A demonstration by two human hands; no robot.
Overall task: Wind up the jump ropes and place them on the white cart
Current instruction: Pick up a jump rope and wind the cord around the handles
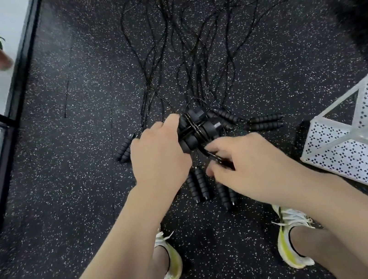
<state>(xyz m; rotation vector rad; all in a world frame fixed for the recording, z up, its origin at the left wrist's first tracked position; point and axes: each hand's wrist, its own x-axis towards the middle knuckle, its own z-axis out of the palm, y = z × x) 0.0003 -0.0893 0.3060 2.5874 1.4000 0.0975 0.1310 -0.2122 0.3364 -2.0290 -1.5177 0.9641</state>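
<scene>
The left hand (159, 152) gripped a bundle of black jump rope handles (197, 128). The right hand (245, 162) pinched its cord (212, 156), near the white cart (356, 136).

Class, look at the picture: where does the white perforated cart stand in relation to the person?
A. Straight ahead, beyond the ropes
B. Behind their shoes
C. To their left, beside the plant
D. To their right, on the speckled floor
D: the white cart stands on the speckled floor beside the right hand.
</scene>
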